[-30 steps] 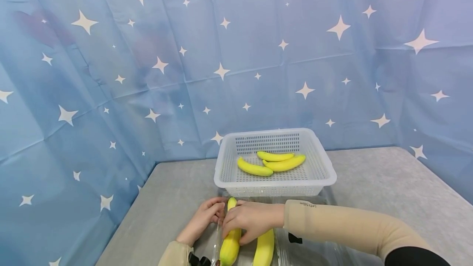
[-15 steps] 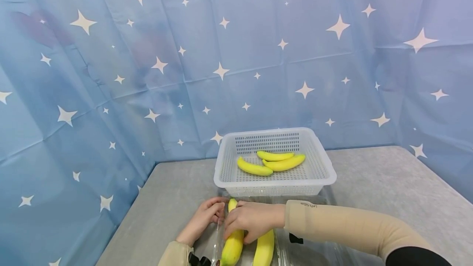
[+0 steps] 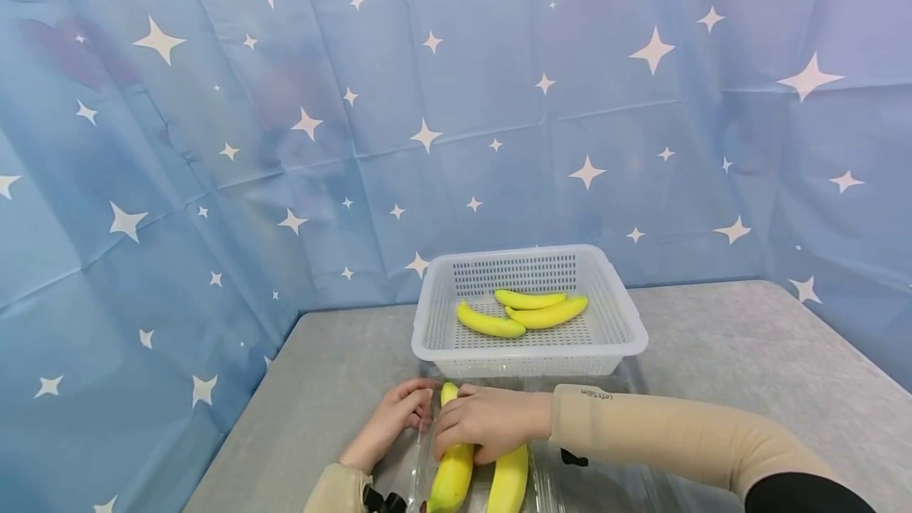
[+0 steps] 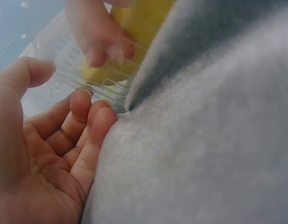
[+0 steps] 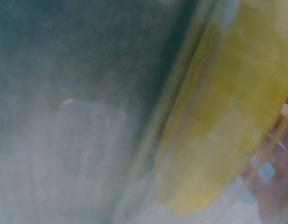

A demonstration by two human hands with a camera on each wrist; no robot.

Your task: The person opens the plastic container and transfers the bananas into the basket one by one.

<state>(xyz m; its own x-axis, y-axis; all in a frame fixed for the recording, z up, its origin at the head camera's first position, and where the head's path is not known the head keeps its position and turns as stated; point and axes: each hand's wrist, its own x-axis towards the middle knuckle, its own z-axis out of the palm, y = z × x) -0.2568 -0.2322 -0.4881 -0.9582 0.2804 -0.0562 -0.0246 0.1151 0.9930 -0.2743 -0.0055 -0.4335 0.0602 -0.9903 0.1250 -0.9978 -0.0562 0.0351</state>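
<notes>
My right hand [image 3: 492, 422] grips a yellow banana [image 3: 454, 477] from above, its fingers over the far side. Another banana [image 3: 509, 481] lies close to its right, partly behind that hand. Around and beneath them spreads a clear plastic bag [image 3: 547, 477]. At its left edge, the curled fingertips of my left hand [image 3: 395, 418] hold the plastic; in the left wrist view that hand [image 4: 55, 149] has its thumb apart from the fingers. Through the film there, the right fingers [image 4: 106, 51] show against a banana [image 4: 139, 23]. The right wrist view is blurred, with a banana [image 5: 223, 130] behind plastic.
A white perforated basket [image 3: 618, 339] with 3 bananas [image 3: 549, 313] stands behind the hands on the grey table [image 3: 299, 410]. A blue curtain [image 3: 456, 101] with white stars hangs along the back and left side.
The banana under my right hand has shifted a little to the right, its near end closer to the other banana. My left hand has stayed in place.
</notes>
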